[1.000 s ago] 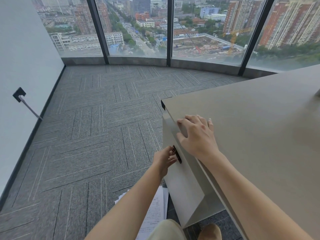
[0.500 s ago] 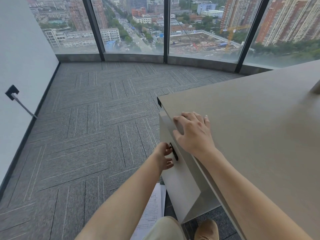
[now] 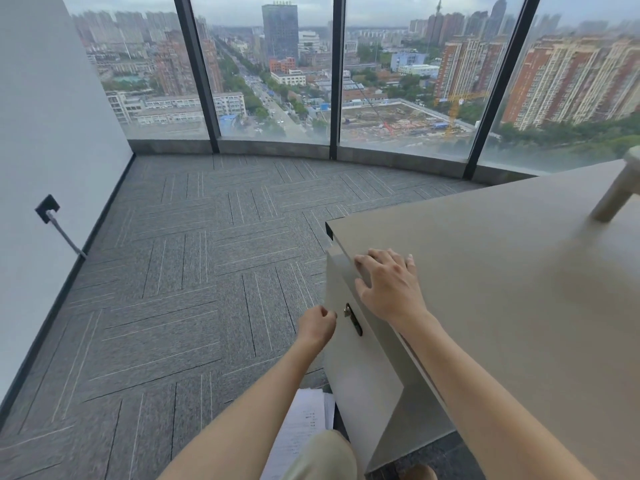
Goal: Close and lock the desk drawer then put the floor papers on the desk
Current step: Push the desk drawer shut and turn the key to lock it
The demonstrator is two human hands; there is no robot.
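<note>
A grey carpeted floor [image 3: 166, 271] is seen from 9 o'clock to the centre, bounded at 12 o'clock by tall windows [image 3: 270, 71]. The beige desk [image 3: 502, 289] fills the 3 to 5 o'clock area. Its drawer [image 3: 349, 372] front is seen closed flush under the desk edge, with a small key in the dark lock [image 3: 352, 318]. The floor papers [image 3: 301, 427] are seen at 6 o'clock on the carpet beside the desk, partly hidden by a knee. The right hand [image 3: 389, 287] is laid flat, fingers spread, on the desk edge, holding nothing. The left hand [image 3: 317, 325] is loosely curled just beside the lock, not touching it, with nothing visibly gripped.
</note>
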